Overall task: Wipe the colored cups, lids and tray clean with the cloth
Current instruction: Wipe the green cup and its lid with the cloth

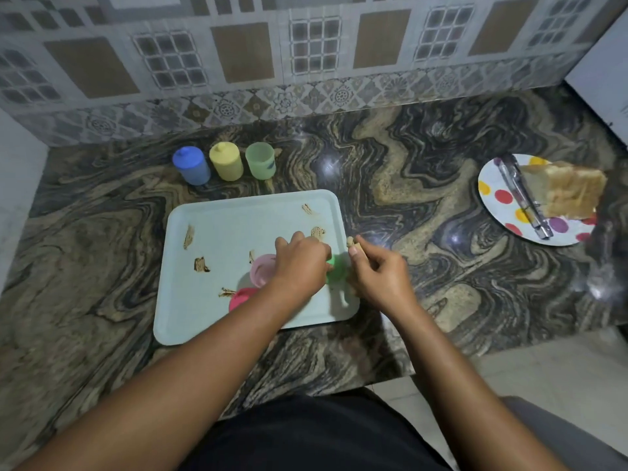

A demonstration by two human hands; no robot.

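Green lid (pixel 336 268) sits near the smeared tray's (pixel 217 226) 3 o'clock edge; my left hand (pixel 299 263) curls over it, holding it. My right hand (pixel 377 271) pinches a beige cloth (pixel 353 244) just beside. A pink cup (pixel 263 270) lies at my left hand's 9 o'clock. Blue cup (pixel 192 166), yellow cup (pixel 226 161) and green cup (pixel 260 160) stand beyond the tray's 12 o'clock.

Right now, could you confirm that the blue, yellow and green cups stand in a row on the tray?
Not quite: the head view shows the blue cup, yellow cup and green cup in a row on the counter behind the tray, not on it.
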